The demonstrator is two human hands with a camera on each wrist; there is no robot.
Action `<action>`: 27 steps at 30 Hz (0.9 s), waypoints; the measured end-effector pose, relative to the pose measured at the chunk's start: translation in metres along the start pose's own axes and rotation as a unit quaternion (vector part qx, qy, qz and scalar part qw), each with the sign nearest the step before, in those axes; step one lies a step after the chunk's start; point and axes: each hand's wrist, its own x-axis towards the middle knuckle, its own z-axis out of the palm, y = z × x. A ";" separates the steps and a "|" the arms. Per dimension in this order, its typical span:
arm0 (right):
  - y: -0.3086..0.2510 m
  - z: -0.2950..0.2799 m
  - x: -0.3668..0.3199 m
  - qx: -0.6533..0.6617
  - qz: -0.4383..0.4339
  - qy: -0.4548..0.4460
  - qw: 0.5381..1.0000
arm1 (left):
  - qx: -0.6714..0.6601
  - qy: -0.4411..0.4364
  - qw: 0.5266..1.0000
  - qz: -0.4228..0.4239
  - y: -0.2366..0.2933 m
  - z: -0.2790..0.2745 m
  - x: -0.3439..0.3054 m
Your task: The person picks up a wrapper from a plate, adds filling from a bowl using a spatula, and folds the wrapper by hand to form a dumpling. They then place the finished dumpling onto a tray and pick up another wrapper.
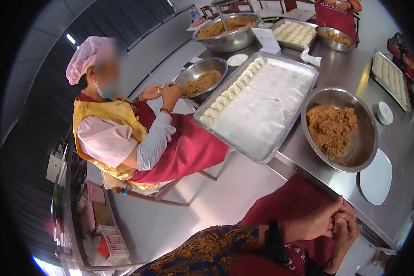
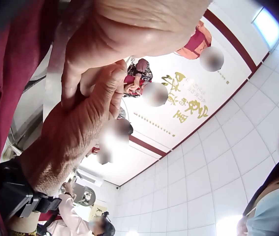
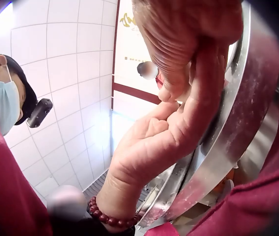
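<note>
Wall, gold Chinese characters, touching fingers

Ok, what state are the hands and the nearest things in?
Left hand: fingers curled, any hold unclear
Right hand: fingers curled, touching the left; any hold unclear
Nearest bowl: partly filled
Filling: heaped
Nearest tray: dusted white
Its dumplings: folded, lined up
Plate: lying flat
</note>
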 end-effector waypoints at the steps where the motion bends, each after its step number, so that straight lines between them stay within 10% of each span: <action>1: -0.012 0.005 -0.001 0.010 0.031 0.011 0.999 | -0.003 0.011 1.000 0.011 0.005 0.010 -0.005; 15: 0.001 0.011 0.009 -0.062 -0.011 -0.012 0.998 | -0.028 -0.011 0.999 0.038 -0.025 -0.039 0.009; 16: 0.019 -0.011 0.006 -0.017 0.141 -0.023 0.990 | -0.034 -0.035 0.998 0.038 -0.020 -0.039 0.015; 21: 0.013 0.011 0.015 -0.052 -0.108 -0.006 0.993 | 0.023 0.064 0.997 0.043 0.011 0.003 -0.006; 24: -0.015 0.012 0.004 -0.001 0.071 0.008 0.997 | -0.026 0.056 0.998 -0.011 0.011 -0.008 -0.012; 27: -0.016 0.001 -0.001 -0.033 -0.046 0.002 0.998 | 0.040 0.057 0.998 -0.010 0.022 0.024 -0.016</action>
